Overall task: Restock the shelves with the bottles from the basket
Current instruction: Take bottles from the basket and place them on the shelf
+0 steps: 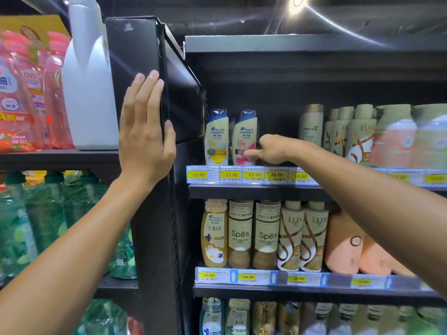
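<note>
Yellow price tags (pixel 251 174) run along the upper shelf (pixel 256 191) edge, reading 23.90, 23.90, 25.90, 26.00 and 18.00. Above them stand two head & shoulders bottles: one with a yellow lemon label (pixel 216 139), and at its 3 o'clock side one with a pink label (pixel 244 139). The right hand (pixel 268 151) reaches in with fingers curled, its thumb touching the lower part of the pink-labelled bottle; I cannot tell whether it grips it. At 3 o'clock from the hand stand a Pantene bottle (pixel 310 126) and Lux bottles (pixel 355 136). The left hand (pixel 145 131) lies flat, fingers straight and together, pressed on the black shelf end panel (pixel 135 49). On the lower shelf (pixel 290 292) stand Spes bottles (pixel 254 234) and more Lux, over tags 39.90, 49.00, 32.90.
</note>
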